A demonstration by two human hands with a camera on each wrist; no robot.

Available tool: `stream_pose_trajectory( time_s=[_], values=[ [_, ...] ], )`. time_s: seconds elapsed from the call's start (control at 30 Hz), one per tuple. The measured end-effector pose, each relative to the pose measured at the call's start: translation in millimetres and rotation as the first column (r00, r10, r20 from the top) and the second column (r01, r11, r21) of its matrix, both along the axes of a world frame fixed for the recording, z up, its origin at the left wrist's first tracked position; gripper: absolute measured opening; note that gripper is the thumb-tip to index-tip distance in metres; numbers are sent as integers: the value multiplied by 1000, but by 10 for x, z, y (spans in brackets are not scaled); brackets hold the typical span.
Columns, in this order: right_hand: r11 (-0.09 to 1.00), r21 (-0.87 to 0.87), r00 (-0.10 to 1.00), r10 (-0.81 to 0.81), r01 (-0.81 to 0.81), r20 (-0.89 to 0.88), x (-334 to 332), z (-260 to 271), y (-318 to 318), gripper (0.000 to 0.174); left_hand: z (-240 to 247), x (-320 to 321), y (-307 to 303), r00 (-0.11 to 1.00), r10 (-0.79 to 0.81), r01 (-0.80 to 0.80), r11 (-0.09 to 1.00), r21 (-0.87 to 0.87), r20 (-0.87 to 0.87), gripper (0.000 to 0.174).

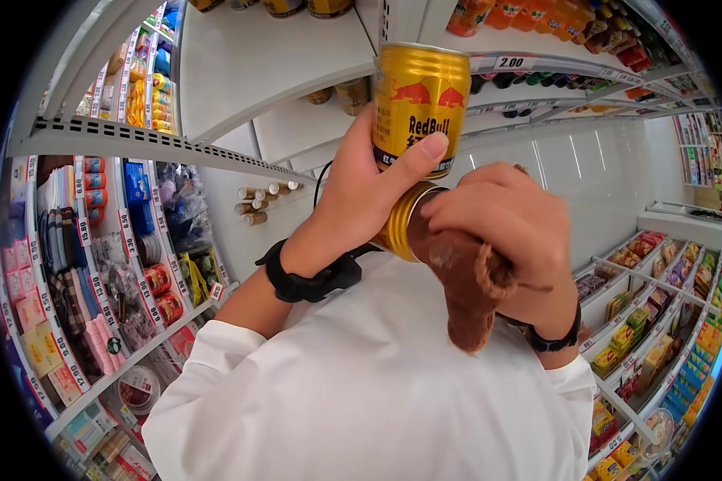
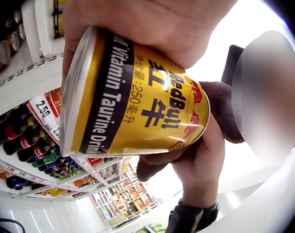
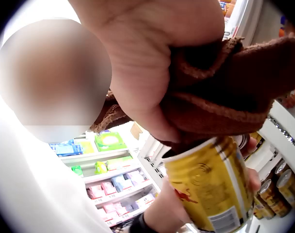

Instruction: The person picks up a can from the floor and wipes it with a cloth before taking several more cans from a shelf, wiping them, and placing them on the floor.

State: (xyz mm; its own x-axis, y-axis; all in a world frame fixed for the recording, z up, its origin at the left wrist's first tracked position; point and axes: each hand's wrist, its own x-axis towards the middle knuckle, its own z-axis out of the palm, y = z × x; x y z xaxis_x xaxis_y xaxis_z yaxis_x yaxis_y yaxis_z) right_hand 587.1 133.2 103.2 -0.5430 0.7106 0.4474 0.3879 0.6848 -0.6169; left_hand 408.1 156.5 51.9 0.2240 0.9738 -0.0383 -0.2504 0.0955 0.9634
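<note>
My left hand (image 1: 349, 192) grips a gold Red Bull can (image 1: 425, 92), thumb across its printed side. A second gold can (image 1: 395, 228) sits just below it in the head view, partly hidden by that hand. My right hand (image 1: 501, 220) holds a bunched brown cloth (image 1: 461, 301) against the second can's end, and the cloth's loose part hangs down. In the right wrist view, the cloth (image 3: 220, 114) covers part of the silver rim of a can (image 3: 210, 187) with a barcode. The left wrist view shows a printed can (image 2: 133, 102) close up under the fingers.
Several cans (image 1: 257, 204) stand on the floor beyond the left forearm. White shelving (image 1: 273, 72) rises ahead, with cans at its back edge and drink bottles (image 1: 529, 16) to the right. Packed goods shelves flank both sides, with snacks (image 1: 638, 321) at right.
</note>
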Motion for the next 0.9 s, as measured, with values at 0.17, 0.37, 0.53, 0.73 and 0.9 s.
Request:
stream_pose_trajectory(
  time_s=[0.17, 0.37, 0.53, 0.73, 0.9],
  values=[
    [978, -179, 992, 115, -103, 59, 42, 50, -4, 28, 12, -51, 4, 999, 31, -31, 998, 46, -10, 54],
    [988, 52, 978, -136, 146, -159, 205, -62, 33, 28, -31, -139, 67, 996, 39, -31, 995, -92, 86, 56],
    [977, -4, 929, -203, 212, -309, 300, -147, -6, 30, -41, -139, 86, 991, 21, 3, 984, -177, 135, 56],
    [993, -2, 944, -109, 114, -313, 252, -171, -15, 30, 12, -59, 61, 988, 44, -20, 987, -162, 150, 55],
    [995, 34, 953, -81, 95, -293, 358, -159, -50, 30, 31, 53, 24, 994, 25, -5, 985, -175, 110, 55]
  ],
)
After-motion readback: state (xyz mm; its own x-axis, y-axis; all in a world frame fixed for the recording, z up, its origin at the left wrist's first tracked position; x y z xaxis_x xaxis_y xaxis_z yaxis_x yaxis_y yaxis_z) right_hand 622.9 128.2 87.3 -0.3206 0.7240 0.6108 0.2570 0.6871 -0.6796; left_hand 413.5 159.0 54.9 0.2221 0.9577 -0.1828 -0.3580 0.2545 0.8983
